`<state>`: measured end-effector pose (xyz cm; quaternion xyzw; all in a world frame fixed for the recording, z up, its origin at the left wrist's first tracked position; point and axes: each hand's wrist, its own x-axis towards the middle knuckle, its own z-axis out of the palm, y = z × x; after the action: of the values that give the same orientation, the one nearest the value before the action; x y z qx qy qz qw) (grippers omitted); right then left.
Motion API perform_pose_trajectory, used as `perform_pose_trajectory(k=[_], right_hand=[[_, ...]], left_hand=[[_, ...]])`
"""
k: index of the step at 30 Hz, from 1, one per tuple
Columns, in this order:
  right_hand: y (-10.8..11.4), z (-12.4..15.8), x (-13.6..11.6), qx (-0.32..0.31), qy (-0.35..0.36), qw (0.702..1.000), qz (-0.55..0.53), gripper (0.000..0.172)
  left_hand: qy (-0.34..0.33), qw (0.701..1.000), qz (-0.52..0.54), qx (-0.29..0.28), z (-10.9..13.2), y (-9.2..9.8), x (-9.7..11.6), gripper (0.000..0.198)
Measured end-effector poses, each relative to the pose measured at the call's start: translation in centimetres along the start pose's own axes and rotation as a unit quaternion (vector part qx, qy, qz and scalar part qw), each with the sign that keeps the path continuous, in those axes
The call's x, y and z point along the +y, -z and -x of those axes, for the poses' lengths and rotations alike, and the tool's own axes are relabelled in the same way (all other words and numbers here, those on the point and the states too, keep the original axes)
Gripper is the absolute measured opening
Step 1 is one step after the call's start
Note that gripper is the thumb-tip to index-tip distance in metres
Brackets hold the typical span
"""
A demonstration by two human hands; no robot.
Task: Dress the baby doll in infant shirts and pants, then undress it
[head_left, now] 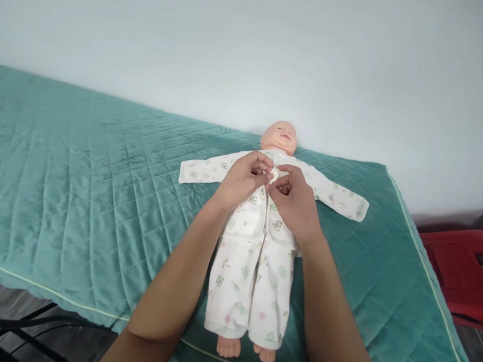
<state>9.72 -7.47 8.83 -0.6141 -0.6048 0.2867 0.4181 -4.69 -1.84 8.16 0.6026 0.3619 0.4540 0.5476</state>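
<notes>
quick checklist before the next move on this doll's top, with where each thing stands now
1. Doll face up on the green quilt: ok.
2. Left hand and right hand at the button: ok, fingertips close around it.
3. Button fully through its hole: cannot tell, fingers hide part of that spot.
4. Sleeves spread out to the sides: ok.
5. Doll's hands showing past the cuffs: not ok, neither shows.
6. Feet clear of the trousers: ok.
</notes>
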Motion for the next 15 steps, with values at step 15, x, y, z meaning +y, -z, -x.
perform_pose_trajectory(k=[15], right_hand=[[0.35, -0.08, 0.20, 0.002, -0.013, 0.999, -0.048, 0.039]], left_hand=[[-0.067, 0.986, -0.151, -0.019, -0.14, 0.39, 0.04, 0.020]])
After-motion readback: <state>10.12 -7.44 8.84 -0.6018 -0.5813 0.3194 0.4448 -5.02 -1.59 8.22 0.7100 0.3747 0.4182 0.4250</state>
